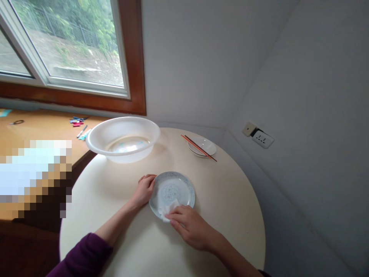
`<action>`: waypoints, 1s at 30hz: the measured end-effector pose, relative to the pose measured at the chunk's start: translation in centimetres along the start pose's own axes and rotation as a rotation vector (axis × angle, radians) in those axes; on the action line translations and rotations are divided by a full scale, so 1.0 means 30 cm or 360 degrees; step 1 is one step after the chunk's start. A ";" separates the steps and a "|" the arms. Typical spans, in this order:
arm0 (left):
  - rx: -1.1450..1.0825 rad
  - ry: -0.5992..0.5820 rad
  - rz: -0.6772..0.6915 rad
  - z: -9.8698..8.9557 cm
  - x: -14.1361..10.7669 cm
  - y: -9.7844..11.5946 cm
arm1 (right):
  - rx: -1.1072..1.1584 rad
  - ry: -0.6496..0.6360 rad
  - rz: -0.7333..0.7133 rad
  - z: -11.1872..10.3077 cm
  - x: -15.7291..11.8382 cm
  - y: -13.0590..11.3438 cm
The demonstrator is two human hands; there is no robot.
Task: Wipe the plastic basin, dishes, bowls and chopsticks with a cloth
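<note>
A pale plate point(170, 192) with a blue pattern on its rim and centre lies on the round table. My left hand point(145, 189) grips the plate's left edge, its fingers partly hidden behind the rim. In my right hand point(190, 226) is a crumpled white tissue point(170, 209), pressed against the near edge of the plate. My right fingers are closed over the tissue. The plate's near rim is partly covered by the tissue and fingers.
On the round table point(115, 238) a large translucent basin point(123, 136) stands at the back left. A white bowl point(206, 145) with chopsticks point(198, 147) across it sits at the back right. A wooden desk point(52, 127) with scissors and a pen adjoins on the left.
</note>
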State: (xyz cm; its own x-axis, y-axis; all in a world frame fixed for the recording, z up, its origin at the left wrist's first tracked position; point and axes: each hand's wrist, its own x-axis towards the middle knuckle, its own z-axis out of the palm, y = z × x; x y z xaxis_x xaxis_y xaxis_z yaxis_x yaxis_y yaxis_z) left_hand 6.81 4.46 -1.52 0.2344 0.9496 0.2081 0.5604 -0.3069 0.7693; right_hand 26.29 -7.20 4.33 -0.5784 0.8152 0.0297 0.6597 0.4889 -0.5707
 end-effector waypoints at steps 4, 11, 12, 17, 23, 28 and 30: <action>-0.0058 0.0051 -0.0021 -0.005 0.000 -0.006 | 0.0110 0.0044 0.0022 -0.011 -0.043 0.037; -0.0230 0.0132 -0.0119 -0.007 -0.007 -0.001 | -0.0219 0.0350 -0.0237 0.016 -0.079 0.196; -0.0217 0.0134 -0.0121 -0.008 -0.008 0.002 | -0.0272 0.0415 -0.0282 0.022 -0.075 0.216; 0.0047 0.0343 0.0029 -0.022 -0.015 0.011 | -0.0406 0.0747 -0.0572 0.060 -0.041 0.271; 0.0329 0.0451 0.0309 -0.022 -0.056 0.035 | -0.0594 0.0836 -0.0352 0.123 0.004 0.224; 0.0606 0.0299 -0.0037 0.003 -0.092 0.053 | -0.0688 0.0784 0.0007 0.161 0.068 0.128; 0.0614 0.0200 -0.0166 0.010 -0.090 0.041 | -0.0692 0.0782 0.0000 0.171 0.085 0.104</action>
State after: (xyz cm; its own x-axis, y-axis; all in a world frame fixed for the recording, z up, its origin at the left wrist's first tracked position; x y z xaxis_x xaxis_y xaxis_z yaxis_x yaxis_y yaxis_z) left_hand 7.10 1.50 -1.32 0.0753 0.9699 0.2317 0.8380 -0.1875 0.5124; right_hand 24.42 -5.20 -1.57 -0.3597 0.8118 0.4600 0.8531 0.4858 -0.1901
